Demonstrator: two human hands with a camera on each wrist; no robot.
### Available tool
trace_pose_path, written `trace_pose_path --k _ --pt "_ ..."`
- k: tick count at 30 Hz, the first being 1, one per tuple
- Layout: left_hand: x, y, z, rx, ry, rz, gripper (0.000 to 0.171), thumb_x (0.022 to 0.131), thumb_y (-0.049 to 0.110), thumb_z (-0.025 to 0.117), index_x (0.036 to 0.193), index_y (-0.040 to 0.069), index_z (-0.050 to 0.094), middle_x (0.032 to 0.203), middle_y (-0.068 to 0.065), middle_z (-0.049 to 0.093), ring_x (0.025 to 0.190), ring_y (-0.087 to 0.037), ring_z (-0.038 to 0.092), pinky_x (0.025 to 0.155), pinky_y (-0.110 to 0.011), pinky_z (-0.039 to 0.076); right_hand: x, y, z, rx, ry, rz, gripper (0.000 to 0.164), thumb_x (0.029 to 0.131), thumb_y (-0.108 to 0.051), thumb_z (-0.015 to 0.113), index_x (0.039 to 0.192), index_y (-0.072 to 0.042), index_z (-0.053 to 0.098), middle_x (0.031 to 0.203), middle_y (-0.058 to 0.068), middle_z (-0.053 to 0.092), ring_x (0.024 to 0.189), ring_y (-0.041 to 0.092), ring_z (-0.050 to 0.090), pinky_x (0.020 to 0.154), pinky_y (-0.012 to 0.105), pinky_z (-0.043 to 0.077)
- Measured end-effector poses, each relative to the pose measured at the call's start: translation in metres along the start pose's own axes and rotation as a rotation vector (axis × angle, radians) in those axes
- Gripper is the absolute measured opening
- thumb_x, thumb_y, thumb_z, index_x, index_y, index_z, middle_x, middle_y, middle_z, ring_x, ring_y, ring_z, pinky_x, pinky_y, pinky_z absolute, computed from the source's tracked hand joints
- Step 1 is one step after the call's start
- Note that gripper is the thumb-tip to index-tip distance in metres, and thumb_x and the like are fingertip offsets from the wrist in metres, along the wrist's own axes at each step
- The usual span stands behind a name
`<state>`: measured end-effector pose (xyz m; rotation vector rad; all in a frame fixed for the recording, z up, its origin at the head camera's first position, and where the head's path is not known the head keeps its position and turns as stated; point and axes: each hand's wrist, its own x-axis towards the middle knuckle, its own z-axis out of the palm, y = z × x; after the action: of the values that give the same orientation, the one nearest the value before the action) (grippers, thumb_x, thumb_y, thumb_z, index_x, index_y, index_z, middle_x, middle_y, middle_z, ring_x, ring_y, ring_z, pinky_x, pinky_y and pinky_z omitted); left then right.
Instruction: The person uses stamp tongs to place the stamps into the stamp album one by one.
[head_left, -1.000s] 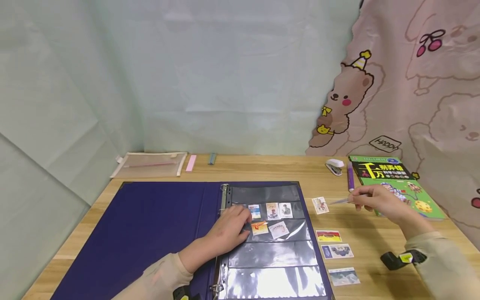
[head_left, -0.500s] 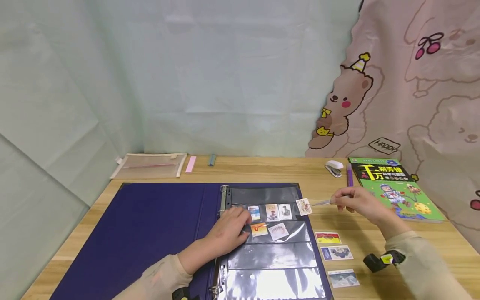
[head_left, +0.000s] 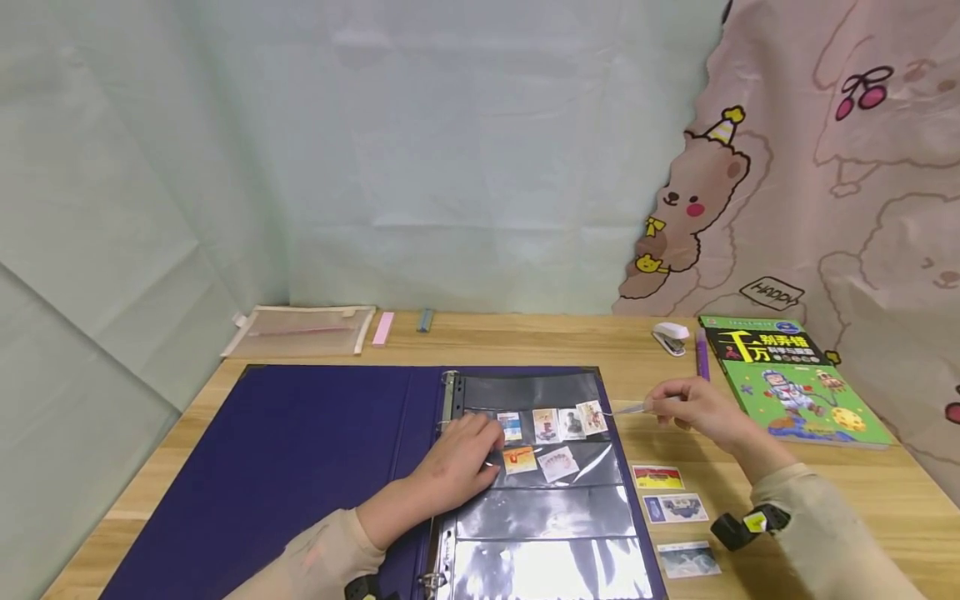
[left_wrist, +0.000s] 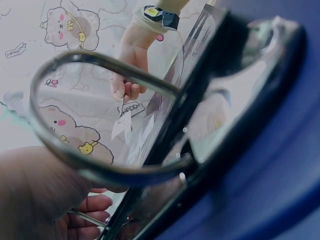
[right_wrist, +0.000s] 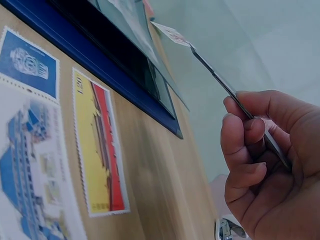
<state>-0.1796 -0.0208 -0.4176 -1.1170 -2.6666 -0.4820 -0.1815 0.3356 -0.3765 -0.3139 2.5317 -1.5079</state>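
Tweezers (head_left: 632, 409) are pinched in my right hand (head_left: 697, 410), fingers curled round them. Their tips hold a small white-edged stamp (head_left: 592, 417) over the right end of a pocket row, beside a stamp with a dark figure (head_left: 572, 423). In the right wrist view the held stamp (right_wrist: 171, 33) is tilted close to the clear sheet (right_wrist: 145, 40). My left hand (head_left: 459, 460) rests on the black pocket page (head_left: 540, 510) near the rings of the blue binder (head_left: 322, 467). Several stamps lie in the second and third rows; my left fingers partly cover the left ends.
Right of the binder lie a red-and-yellow stamp (head_left: 657, 477), a blue-and-white stamp (head_left: 675, 508) and a grey-blue one (head_left: 688, 559). Behind are a stapler (head_left: 671, 337), a purple pen (head_left: 702, 354), a green book (head_left: 802, 392) and a mesh pouch (head_left: 300, 330).
My right hand has moved left with the tweezers, carrying the stamp off the table and over the page's upper right pockets. My left hand has stayed in place.
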Motion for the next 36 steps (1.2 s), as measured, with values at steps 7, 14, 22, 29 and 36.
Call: trace_pose_path --k 7,14,22,29,36 --pt "0.000 0.000 0.000 0.008 -0.001 0.006 0.024 0.074 0.020 0.069 0.085 0.017 0.048 0.081 0.007 0.046 0.076 -0.010 0.039 0.071 -0.027 0.035 0.001 0.003 0.005 -0.046 -0.005 0.083 0.024 0.088 -0.016 0.053 0.093 0.006 0.059 0.065 -0.004 0.055 0.059 0.011 0.046 0.052 0.027 0.039" --pt "0.001 0.001 -0.002 0.002 -0.020 -0.004 0.024 0.074 0.019 0.069 0.085 0.018 0.048 0.082 0.008 0.046 0.076 -0.009 0.039 0.072 -0.026 0.035 0.000 0.008 0.008 -0.020 -0.041 0.051 0.026 0.089 -0.014 0.051 0.094 0.012 0.055 0.065 -0.003 0.055 0.059 0.010 0.048 0.051 0.027 0.039" --pt "0.000 0.000 -0.001 -0.005 -0.019 0.001 0.023 0.074 0.019 0.068 0.085 0.019 0.048 0.082 0.009 0.046 0.076 -0.008 0.039 0.071 -0.025 0.034 -0.002 0.010 0.013 -0.008 -0.056 0.034 0.026 0.088 -0.014 0.053 0.092 0.013 0.055 0.062 -0.006 0.056 0.056 0.008 0.048 0.048 0.025 0.037" --pt "-0.001 -0.001 0.000 -0.009 -0.023 -0.008 0.022 0.075 0.020 0.068 0.085 0.020 0.048 0.080 0.010 0.045 0.075 -0.007 0.038 0.071 -0.024 0.033 -0.005 0.010 0.015 -0.010 -0.064 0.037 0.025 0.088 -0.014 0.053 0.090 0.011 0.057 0.061 -0.003 0.056 0.054 0.008 0.045 0.047 0.025 0.036" --pt "0.000 0.000 -0.001 -0.010 -0.021 -0.015 0.022 0.075 0.021 0.068 0.085 0.019 0.049 0.079 0.010 0.044 0.074 -0.008 0.038 0.072 -0.025 0.034 -0.006 0.007 0.011 -0.047 -0.084 0.040 0.024 0.088 -0.014 0.053 0.090 0.010 0.059 0.062 -0.003 0.058 0.053 0.008 0.047 0.046 0.023 0.037"
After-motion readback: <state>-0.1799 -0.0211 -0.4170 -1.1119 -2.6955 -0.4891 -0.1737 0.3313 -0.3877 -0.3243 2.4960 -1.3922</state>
